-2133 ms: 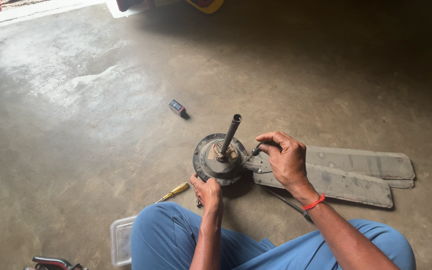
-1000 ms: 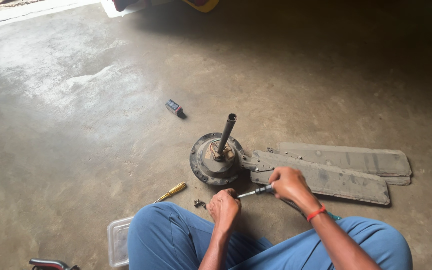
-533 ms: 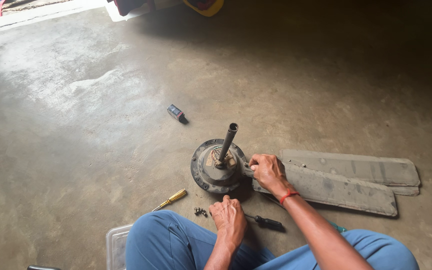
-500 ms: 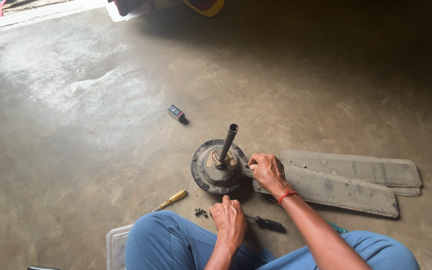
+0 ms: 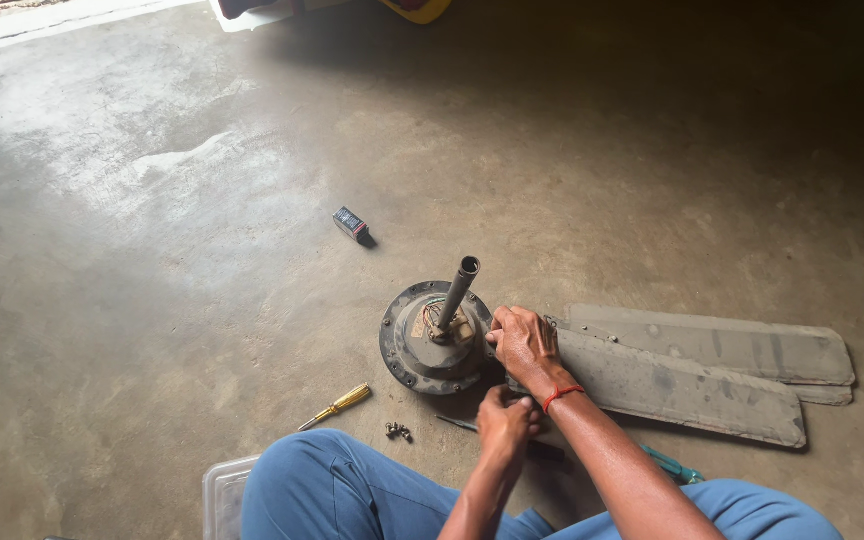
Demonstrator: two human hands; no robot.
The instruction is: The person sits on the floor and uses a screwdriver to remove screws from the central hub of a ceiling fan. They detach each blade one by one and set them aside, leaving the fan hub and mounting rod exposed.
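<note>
A round dark fan motor point(image 5: 422, 350) with an upright grey rod point(image 5: 457, 290) stands on the concrete floor in front of me. My right hand point(image 5: 524, 342), with a red thread at its wrist, lies curled over the joint where a grey fan blade point(image 5: 687, 385) meets the motor's rim. My left hand point(image 5: 507, 420) is closed in a fist just below that wrist, at the blade's near end; whether it holds anything is hidden. A dark-handled screwdriver point(image 5: 460, 424) lies on the floor beside my left hand.
A second blade point(image 5: 712, 340) lies behind the first. A yellow-handled screwdriver point(image 5: 337, 404) and a few loose screws point(image 5: 397, 431) lie left of my knee. A small dark box point(image 5: 350, 223) sits farther out, a clear plastic tub point(image 5: 220, 495) by my leg, a teal tool point(image 5: 674, 466) at right.
My right hand laid the dark screwdriver on the floor and went back to the blade joint. My left hand rose from my knee to just under the right wrist.
</note>
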